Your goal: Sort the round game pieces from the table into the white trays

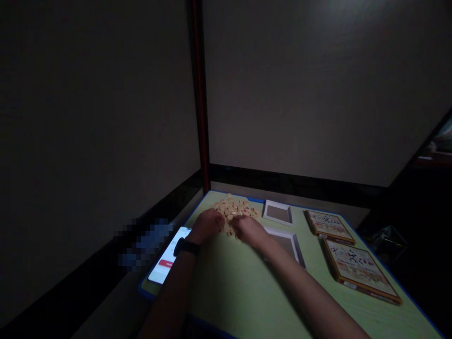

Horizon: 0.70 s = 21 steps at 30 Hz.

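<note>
A loose heap of round, pale wooden xiangqi pieces [231, 207] lies near the far left corner of the table, a few showing red marks. My left hand [209, 224], with a black watch [187, 247] on its wrist, is at the heap's left edge, its fingers curled closed. From the right, my right hand [249, 229] reaches into the near side of the pieces with its fingers bent together. Whatever either hand pinches is too small and dim to make out. Some pieces lie between the two hands.
The green table [233, 292] has a blue edge. Left of my left wrist lies a lit phone [164, 263]. Two shallow white trays, one far [278, 213] and one near [298, 249] partly behind my right arm, stand beside two game boxes [330, 226] [362, 268]. Walls rise behind.
</note>
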Motion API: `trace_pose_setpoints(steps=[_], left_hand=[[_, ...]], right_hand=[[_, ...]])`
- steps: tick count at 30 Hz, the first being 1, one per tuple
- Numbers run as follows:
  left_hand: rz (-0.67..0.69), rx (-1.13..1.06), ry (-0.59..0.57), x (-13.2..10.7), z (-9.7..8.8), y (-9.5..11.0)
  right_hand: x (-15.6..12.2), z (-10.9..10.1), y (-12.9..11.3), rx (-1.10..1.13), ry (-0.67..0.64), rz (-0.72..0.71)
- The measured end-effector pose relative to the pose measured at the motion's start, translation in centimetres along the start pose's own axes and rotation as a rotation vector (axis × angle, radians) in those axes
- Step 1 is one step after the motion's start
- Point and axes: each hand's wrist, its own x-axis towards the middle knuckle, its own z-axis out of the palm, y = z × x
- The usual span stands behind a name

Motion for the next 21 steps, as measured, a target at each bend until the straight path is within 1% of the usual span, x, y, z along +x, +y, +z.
trace_pose_setpoints(steps=[3, 6, 9, 12, 16, 21], left_hand=[[0.062, -0.055, -0.075, -0.2, -0.1, 0.4], [0.077, -0.042, -0.145, -0.5, -0.1, 0.5], [0.081, -0.017, -0.187, -0.6, -0.2, 0.7], [0.078, 0.008, -0.193, -0.6, -0.3, 1.0], [0.07, -0.021, -0.175, -0.7, -0.4, 1.2], [0.032, -0.033, -0.202, -0.8, -0.3, 1.1]], right_hand=[[0.7, 0.3, 0.2, -0.018, -0.004, 0.003], [0.5, 0.3, 0.2, -0.028, -0.002, 0.006], [0.3, 0.4, -0.1, -0.026, 0.004, 0.01], [0.4, 0.7, -0.2, -0.004, 0.016, 0.008], [0.5, 1.0, 0.3, 0.066, 0.044, -0.002], [0.5, 0.8, 1.1, 0.157, 0.084, 0.02]])
